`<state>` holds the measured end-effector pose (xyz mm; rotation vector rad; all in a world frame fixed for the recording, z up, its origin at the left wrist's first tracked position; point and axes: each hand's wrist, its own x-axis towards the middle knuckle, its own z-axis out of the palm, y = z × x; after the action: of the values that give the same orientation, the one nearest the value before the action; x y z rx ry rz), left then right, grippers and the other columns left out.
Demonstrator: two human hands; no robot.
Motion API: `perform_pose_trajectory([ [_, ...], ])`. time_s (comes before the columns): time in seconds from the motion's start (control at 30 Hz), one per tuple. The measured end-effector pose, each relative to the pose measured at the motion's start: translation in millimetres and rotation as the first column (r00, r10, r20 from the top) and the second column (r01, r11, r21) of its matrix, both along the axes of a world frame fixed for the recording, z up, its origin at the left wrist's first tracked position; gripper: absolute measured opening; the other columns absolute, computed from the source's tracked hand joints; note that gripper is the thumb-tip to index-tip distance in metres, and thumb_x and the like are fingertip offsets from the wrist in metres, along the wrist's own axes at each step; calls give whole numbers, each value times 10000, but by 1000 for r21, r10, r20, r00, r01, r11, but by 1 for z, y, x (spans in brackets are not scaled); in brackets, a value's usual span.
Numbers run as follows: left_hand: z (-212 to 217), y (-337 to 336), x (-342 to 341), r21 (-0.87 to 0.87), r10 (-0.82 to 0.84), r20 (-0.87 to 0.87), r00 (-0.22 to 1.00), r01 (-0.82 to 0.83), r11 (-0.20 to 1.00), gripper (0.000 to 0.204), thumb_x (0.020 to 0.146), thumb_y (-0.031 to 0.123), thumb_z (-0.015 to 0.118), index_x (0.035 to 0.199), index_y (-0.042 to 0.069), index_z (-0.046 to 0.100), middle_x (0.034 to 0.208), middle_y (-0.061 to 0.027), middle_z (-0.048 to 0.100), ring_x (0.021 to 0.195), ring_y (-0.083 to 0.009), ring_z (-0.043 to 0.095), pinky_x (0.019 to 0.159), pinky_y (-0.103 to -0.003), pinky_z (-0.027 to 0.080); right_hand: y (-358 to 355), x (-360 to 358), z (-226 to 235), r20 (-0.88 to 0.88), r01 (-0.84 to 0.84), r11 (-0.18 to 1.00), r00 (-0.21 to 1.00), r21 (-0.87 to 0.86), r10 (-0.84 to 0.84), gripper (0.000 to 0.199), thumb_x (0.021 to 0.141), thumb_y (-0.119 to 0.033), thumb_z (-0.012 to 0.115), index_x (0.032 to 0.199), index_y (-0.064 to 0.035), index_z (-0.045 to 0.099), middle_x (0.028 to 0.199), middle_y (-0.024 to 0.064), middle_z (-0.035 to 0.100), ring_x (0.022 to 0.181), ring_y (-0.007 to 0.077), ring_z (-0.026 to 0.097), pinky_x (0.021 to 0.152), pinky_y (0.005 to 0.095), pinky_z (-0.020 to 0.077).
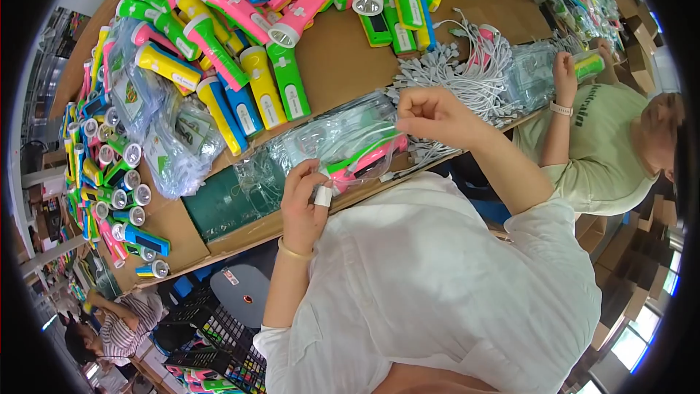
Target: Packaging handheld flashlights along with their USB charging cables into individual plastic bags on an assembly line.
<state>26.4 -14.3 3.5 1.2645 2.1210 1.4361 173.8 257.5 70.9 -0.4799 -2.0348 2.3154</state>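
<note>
A pink and green flashlight lies in a clear plastic bag at the table's near edge. My left hand, with white tape round one finger, is closed on its left end. My right hand is raised at the bag's right end with its fingers curled and pinched. Whatever is between those fingertips is too small to make out. Flat clear bags are stacked just beyond the flashlight. A heap of white cables lies beyond my right hand.
Many coloured flashlights are piled at the far side, with more standing at the left. Bagged flashlights lie left of the middle. At the right, a co-worker holds a bagged flashlight. A black crate stands below the table.
</note>
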Motion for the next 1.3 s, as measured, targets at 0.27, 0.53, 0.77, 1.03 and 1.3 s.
perform_pose_trajectory([
  [0.27,-17,-12,2,9,142,230,963,-148,989,342,887,-6,714,1218,3,627,1192,-149,640,1022,-246,658,880,-325,542,6,-6,-4,103,-119,938,991,327,90,230,928,-104,704,795,-68,520,724,-70,455,655,18,397,560,224,319],
  [0.53,-11,-15,4,-52,203,278,939,-197,979,151,913,18,715,1059,-12,691,955,-99,676,826,-170,640,763,-277,527,17,-2,7,-12,115,939,993,323,-118,214,919,-80,700,799,-58,524,755,-60,490,665,17,441,573,213,364],
  [0.77,-7,-16,5,-47,208,225,952,-203,978,133,907,16,721,1035,-10,699,970,-101,677,814,-160,627,734,-266,514,15,12,16,-56,141,857,990,496,-131,196,910,-48,688,798,-48,528,796,-35,523,696,26,460,589,214,371],
  [1.03,-7,-16,8,-44,213,232,949,-208,977,151,899,-9,717,1049,-16,703,1000,-111,680,844,-167,651,744,-261,538,-2,12,33,-216,152,921,973,359,-76,131,872,2,681,831,-25,560,821,22,566,732,107,518,675,261,432],
  [1.3,-7,-16,9,-31,227,271,935,-227,973,154,906,-11,712,1059,-20,705,1016,-111,675,872,-162,659,768,-263,544,-13,10,21,-336,121,983,939,139,-69,136,882,2,671,819,-28,554,770,25,543,690,128,492,623,283,388],
])
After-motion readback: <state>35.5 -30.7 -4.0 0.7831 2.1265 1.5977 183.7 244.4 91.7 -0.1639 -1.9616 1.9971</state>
